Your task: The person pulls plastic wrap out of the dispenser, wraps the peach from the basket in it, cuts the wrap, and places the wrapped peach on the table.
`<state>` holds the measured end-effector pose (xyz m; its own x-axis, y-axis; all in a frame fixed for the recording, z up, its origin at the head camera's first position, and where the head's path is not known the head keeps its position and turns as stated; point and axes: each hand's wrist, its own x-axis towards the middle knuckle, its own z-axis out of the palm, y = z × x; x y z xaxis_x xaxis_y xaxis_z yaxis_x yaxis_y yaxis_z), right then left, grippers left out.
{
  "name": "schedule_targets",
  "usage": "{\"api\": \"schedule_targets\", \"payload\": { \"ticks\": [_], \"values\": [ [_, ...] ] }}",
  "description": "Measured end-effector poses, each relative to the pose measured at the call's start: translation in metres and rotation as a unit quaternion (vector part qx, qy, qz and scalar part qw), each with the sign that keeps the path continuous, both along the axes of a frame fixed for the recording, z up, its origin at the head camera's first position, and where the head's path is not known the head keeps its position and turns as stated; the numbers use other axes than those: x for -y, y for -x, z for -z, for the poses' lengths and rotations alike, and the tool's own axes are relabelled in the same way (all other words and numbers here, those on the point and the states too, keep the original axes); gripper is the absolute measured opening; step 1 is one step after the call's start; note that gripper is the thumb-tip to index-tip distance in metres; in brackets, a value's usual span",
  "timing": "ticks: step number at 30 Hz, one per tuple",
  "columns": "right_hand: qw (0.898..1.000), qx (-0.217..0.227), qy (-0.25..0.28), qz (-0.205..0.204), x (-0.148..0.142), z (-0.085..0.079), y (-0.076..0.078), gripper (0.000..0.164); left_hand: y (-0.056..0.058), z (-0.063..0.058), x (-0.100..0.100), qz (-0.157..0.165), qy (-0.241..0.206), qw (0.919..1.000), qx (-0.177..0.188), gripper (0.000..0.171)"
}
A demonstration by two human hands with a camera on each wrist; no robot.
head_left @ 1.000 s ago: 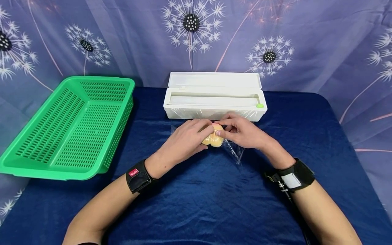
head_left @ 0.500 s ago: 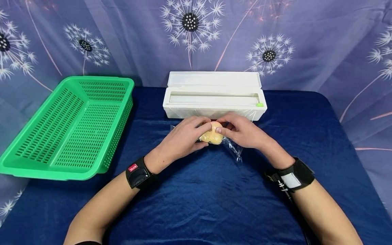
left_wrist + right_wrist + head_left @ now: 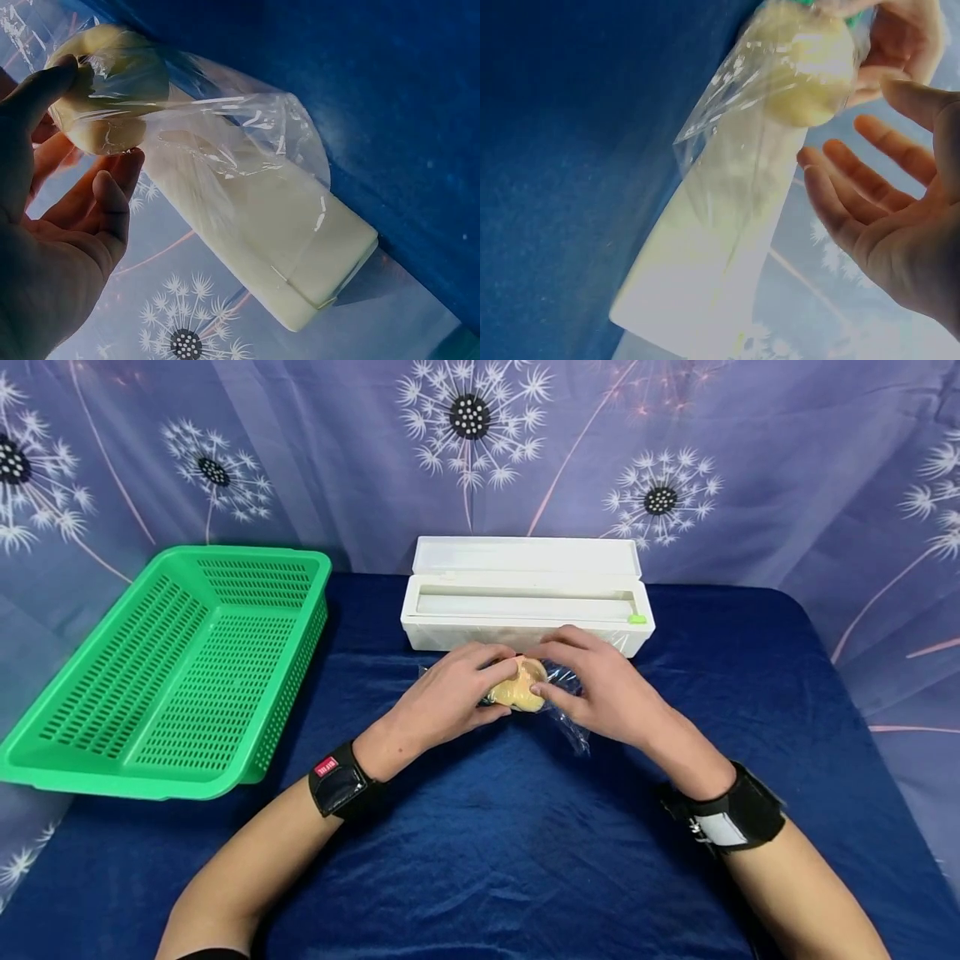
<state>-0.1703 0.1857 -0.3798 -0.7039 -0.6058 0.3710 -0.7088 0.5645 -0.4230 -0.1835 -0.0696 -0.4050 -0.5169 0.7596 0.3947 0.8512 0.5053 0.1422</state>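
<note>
A yellow peach (image 3: 519, 692) with a pinkish tint, loosely covered by clear cling film (image 3: 262, 124), is held above the blue cloth just in front of the white box. My left hand (image 3: 450, 697) grips it between thumb and fingers from the left side. Close by on its right is my right hand (image 3: 615, 689), thumb and fingers spread apart. In the right wrist view, a gap shows between the right hand's fingers and the peach (image 3: 810, 79). Film ends stick out on both sides of the fruit; its underside is hidden in the head view.
Behind the hands lies a long white cling film box (image 3: 525, 631), its lid raised and a green slider (image 3: 637, 619) at the right end. A green plastic basket (image 3: 258, 760) stands at the left. A dandelion-patterned curtain (image 3: 337, 452) hangs behind the table.
My right hand has let go of the peach and its fingers have spread; its wrist has shifted slightly right and down. The left hand keeps its grip, and the peach has turned a little.
</note>
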Motion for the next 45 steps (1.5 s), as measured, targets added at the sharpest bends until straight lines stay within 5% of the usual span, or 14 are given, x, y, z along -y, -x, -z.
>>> {"api": "schedule_targets", "payload": {
  "ticks": [10, 18, 30, 45],
  "values": [
    [0.996, -0.033, -0.079, 0.012, 0.01, 0.002, -0.013, 0.047, 0.0, 0.001, 0.002, -0.03, 0.002, 0.9988, 0.038, 0.048],
    [0.998, -0.019, -0.064, 0.023, 0.007, 0.006, -0.008, 0.051, 0.003, 0.0, 0.002, -0.052, -0.011, 0.9962, 0.069, 0.069],
    [0.998, -0.015, -0.04, 0.036, 0.005, 0.012, 0.0, 0.056, 0.009, 0.002, 0.002, -0.041, -0.029, 0.9941, 0.096, 0.081],
    [0.999, -0.001, -0.011, 0.048, 0.008, 0.016, 0.007, 0.051, 0.014, 0.001, 0.001, -0.045, -0.043, 0.9935, 0.096, 0.064]
  ]
}}
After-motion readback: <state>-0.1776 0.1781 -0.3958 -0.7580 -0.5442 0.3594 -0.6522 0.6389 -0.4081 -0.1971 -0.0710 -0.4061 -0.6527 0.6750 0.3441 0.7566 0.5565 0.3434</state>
